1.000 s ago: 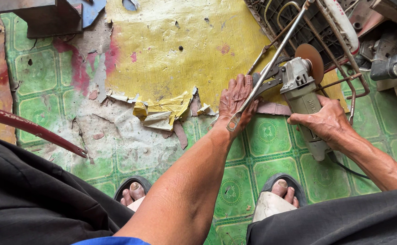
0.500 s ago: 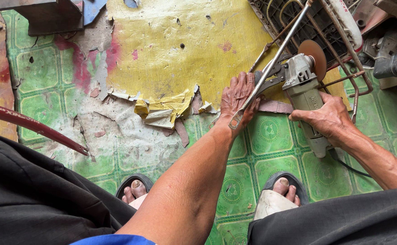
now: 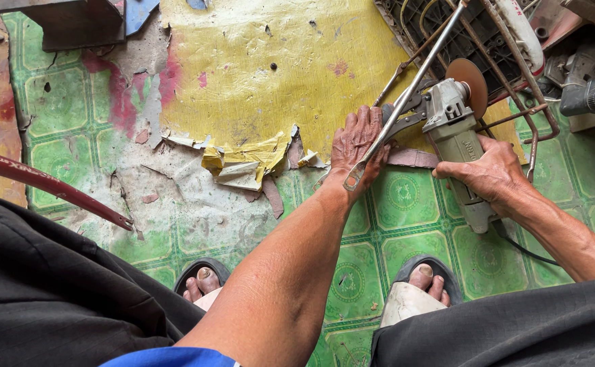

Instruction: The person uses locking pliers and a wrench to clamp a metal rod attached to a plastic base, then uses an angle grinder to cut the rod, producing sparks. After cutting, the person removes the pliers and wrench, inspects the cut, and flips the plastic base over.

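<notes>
Grey angle grinder (image 3: 455,139) sits right of the middle of the frame, gripped around its body by the right hand (image 3: 489,171), while the left hand (image 3: 358,146) presses flat, fingers spread, on a long metal rod (image 3: 406,92) over the green floor (image 3: 406,224).

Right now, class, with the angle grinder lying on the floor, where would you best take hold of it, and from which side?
Probably the angle grinder by its long grey body, from above and behind, as the right hand does. The disc sits at the far end, and the cord leaves the near end.
</notes>
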{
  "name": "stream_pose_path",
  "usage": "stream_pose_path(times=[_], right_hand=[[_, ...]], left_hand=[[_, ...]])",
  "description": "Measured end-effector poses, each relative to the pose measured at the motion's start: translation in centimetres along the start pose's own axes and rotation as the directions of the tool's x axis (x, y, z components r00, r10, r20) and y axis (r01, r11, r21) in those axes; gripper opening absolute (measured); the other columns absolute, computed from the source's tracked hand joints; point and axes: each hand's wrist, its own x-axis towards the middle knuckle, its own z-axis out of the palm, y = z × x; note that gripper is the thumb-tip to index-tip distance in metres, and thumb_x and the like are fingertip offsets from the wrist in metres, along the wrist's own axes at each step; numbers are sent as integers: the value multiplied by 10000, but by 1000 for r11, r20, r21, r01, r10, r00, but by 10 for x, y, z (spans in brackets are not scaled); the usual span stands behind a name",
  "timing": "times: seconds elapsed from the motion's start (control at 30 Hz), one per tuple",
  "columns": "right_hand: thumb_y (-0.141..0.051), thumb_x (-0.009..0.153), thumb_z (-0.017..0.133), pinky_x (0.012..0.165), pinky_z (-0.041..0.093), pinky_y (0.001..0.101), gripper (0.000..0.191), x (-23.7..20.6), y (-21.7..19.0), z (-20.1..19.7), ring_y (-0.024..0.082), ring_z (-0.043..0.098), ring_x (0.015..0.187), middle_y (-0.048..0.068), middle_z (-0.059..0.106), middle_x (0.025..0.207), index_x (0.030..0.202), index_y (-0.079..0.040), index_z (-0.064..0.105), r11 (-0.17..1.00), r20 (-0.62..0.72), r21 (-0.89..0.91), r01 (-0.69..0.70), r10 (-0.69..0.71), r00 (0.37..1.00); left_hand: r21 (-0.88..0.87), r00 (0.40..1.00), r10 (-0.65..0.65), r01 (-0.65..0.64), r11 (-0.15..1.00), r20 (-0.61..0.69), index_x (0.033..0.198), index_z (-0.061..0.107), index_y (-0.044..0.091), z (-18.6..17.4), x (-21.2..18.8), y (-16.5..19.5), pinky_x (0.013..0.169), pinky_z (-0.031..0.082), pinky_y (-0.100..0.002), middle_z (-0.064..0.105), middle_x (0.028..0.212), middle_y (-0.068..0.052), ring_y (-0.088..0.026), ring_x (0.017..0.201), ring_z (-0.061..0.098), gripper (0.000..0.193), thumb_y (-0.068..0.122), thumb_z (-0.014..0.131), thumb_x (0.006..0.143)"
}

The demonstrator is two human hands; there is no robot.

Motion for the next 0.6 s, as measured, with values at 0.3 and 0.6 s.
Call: stream_pose_path(times=[0.3, 0.6], right_hand=[[-235, 612, 887, 683, 573, 403, 569, 2, -1, 0, 213, 663, 767, 105, 726, 938, 1116, -50, 697, 999, 9, 35, -12, 12, 1000], [-213, 628, 870, 653, 566, 406, 573, 2, -4, -2, 220, 653, 741, 110, 713, 915, 1141, -41, 679, 998, 35, 62, -23, 21, 999]], left_hand=[[-11, 1000, -15, 15, 1000, 3, 1424, 452, 153, 0, 1, 2, 796, 523, -430, 523, 1191, -87, -272, 1093, 570, 713, 358, 767, 818], [-19, 999, 2, -3, 1000, -39, 1396, 464, 127, 3, 0, 0, 797, 519, -431, 529, 1185, -91, -281, 1079, 572, 711, 335, 771, 789]])
